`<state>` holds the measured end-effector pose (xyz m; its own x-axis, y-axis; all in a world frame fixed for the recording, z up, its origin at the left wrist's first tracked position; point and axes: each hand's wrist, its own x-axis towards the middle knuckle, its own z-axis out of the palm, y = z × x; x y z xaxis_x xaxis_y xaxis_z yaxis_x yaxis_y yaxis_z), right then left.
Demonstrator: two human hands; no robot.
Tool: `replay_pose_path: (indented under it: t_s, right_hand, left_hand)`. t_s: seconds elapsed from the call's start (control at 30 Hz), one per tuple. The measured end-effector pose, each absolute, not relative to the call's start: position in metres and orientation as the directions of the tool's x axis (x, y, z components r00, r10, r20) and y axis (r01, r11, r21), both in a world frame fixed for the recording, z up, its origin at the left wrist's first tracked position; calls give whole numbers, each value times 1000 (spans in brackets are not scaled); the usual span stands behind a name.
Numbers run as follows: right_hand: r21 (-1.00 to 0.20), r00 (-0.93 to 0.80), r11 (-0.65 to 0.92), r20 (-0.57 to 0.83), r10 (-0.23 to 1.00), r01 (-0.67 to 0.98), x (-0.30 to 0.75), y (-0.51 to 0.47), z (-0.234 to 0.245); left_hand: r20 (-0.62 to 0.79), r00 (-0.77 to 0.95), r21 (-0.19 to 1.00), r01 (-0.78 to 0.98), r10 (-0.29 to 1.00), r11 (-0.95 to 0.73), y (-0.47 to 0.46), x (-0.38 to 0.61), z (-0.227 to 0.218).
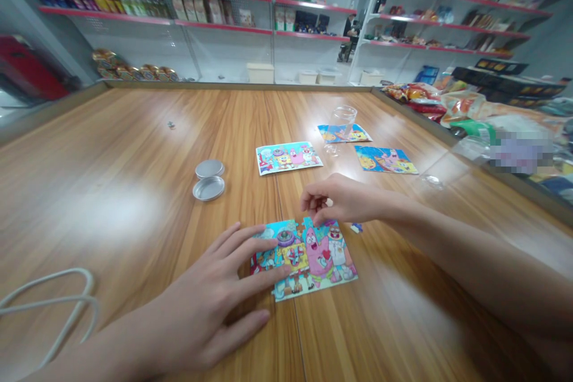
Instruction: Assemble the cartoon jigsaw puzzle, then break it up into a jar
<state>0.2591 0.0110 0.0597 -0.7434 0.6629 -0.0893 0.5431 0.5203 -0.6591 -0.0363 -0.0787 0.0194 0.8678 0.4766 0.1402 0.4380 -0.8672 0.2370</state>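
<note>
My left hand (pixel 224 295), fingers released, is steadying the lower-centre puzzle (pixel 313 259). My right hand (pixel 342 200) is pinching its top edge.

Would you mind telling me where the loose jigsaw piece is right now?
In the head view, the loose jigsaw piece lies on the table just right of the cartoon puzzle, close beside the right hand.

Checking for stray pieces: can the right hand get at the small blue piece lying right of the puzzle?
Probably yes: the small blue piece lies on bare table close by the right hand, nothing between them.
</note>
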Motion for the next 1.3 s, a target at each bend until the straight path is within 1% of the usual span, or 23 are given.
replay_pose_path:
  t_s: [0.1,0.23,0.3,0.37,0.43,0.5,0.6,0.67,0.73,0.8,0.93,1.0,1.13,1.3]
  right_hand:
    - [-641,-747,536,-91,658,550,257,10,63]
    - [-599,-759,556,-141,636,577,252,8,61]
    - [-548,-763,603,-105,638,580,251,9,56]
    - [-484,-767,661,-34,640,573,252,11,51]
    - [-449,-761,691,36,648,567,255,14,47]
    - [-472,-722,661,73,688,583,260,18,46]
    - [-547,-637,570,83,766,613,268,23,51]
    - [-573,-611,543,91,786,613,272,23,56]
    - [-586,-608,525,67,791,617,273,21,60]
    - [-586,-615,501,5,789,637,270,17,60]
    - [-534,-644,501,-110,757,681,262,12,55]
    - [-524,-641,507,-102,761,685,262,12,56]
    - [-522,-605,505,-26,796,688,265,9,64]
    - [-386,-691,606,-131,710,696,263,3,62]
  left_hand:
    - [136,872,216,438,471,-873,-79,-37,18]
    - [133,872,201,441,470,-875,-80,-38,18]
    - [136,871,204,442,473,-873,-80,-39,18]
    - [143,870,212,439,472,-873,-80,-38,19]
    - [145,870,220,436,471,-873,-80,-37,20]
    - [142,871,223,435,471,-872,-80,-37,21]
    - [138,869,229,439,476,-869,-80,-36,21]
    - [144,867,235,439,478,-867,-80,-37,21]
    - [149,865,237,439,479,-867,-80,-37,21]
    - [146,864,231,444,483,-865,-80,-37,20]
    - [126,868,214,449,480,-868,-79,-37,19]
    - [123,870,205,448,477,-870,-79,-37,19]
    - [132,874,186,442,468,-878,-79,-38,19]
    - [131,879,167,435,458,-885,-79,-37,19]
